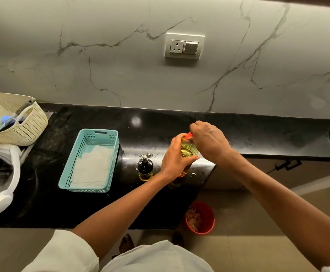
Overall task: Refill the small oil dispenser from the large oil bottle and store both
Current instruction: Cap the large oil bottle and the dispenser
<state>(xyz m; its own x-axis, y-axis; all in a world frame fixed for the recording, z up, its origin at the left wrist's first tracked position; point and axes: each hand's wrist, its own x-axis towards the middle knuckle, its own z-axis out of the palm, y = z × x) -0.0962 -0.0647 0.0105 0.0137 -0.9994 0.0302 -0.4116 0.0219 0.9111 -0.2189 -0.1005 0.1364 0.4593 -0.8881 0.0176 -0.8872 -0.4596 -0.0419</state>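
My left hand (175, 156) is wrapped around the shoulder of the large oil bottle (187, 152), which stands upright on the black counter (81, 203) near its front edge; my right hand (209, 141) is closed over the bottle's red cap (188, 135). The small oil dispenser (145, 169), black-topped and upright, stands just left of the bottle, with the empty teal basket (101, 132) farther left.

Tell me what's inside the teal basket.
The teal basket holds only a pale flat sheet, paper or cloth, lying on its floor. Whatever is under that sheet is hidden.
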